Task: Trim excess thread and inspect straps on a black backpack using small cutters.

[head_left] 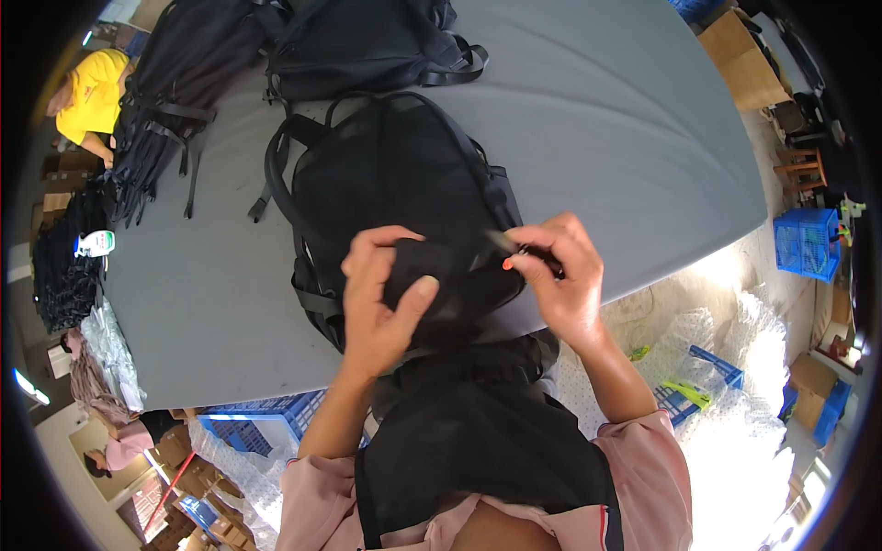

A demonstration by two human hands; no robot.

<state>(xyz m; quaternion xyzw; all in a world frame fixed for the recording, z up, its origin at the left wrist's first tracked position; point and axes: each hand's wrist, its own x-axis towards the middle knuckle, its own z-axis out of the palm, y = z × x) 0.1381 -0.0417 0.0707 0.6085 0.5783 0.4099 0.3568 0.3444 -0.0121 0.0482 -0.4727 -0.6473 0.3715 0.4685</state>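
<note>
A black backpack [386,174] lies on the grey-covered table in front of me, its straps spread to the left. My left hand [377,298] is closed on a fold of the backpack's black fabric near its close end, thumb and fingers curled around it. Just to the right, my right hand [562,266] holds a small dark tool [501,241] with a blurred, metallic, blade-like tip and an orange spot, like thread snips. Its tip points left over the backpack. The tool's handle is mostly hidden by my fingers.
More black backpacks [358,46] lie at the table's far side and far left. A white bottle [96,243] stands at the left. Blue crates [807,243] and bubble wrap [698,340] are around the table [634,138]. A person in yellow [96,87] works at the far left.
</note>
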